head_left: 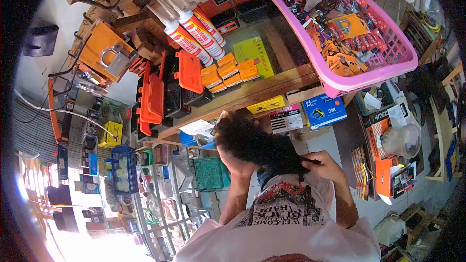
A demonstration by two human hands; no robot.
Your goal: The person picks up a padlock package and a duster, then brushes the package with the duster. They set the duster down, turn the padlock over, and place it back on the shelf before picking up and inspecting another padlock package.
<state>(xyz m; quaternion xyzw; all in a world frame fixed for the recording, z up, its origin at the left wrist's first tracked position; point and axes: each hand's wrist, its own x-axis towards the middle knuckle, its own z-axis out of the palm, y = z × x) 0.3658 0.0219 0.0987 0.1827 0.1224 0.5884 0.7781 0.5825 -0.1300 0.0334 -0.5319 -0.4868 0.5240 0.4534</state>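
Note:
A black, fluffy duster (262, 148) is held across the front of my body, over the printed white shirt. My right hand (323, 166) is closed on its right end, with thumb and fingers pinched together. Around the other end, at the upper left, my left hand (236, 160) is wrapped, its fingers partly hidden behind the black strands. A pale tip (221, 117) shows just above my left hand. Beyond the duster lie a yellow box (265, 105), a pink and white box (286, 119) and a blue box (324, 112).
A pink basket (318, 65) of packaged goods stands on the glass counter (291, 78). Silicone tubes (194, 34), small orange boxes (227, 70) and red and black cases (190, 72) are left of it. Shelves fill the lower left; a clear round tub (402, 141) is at right.

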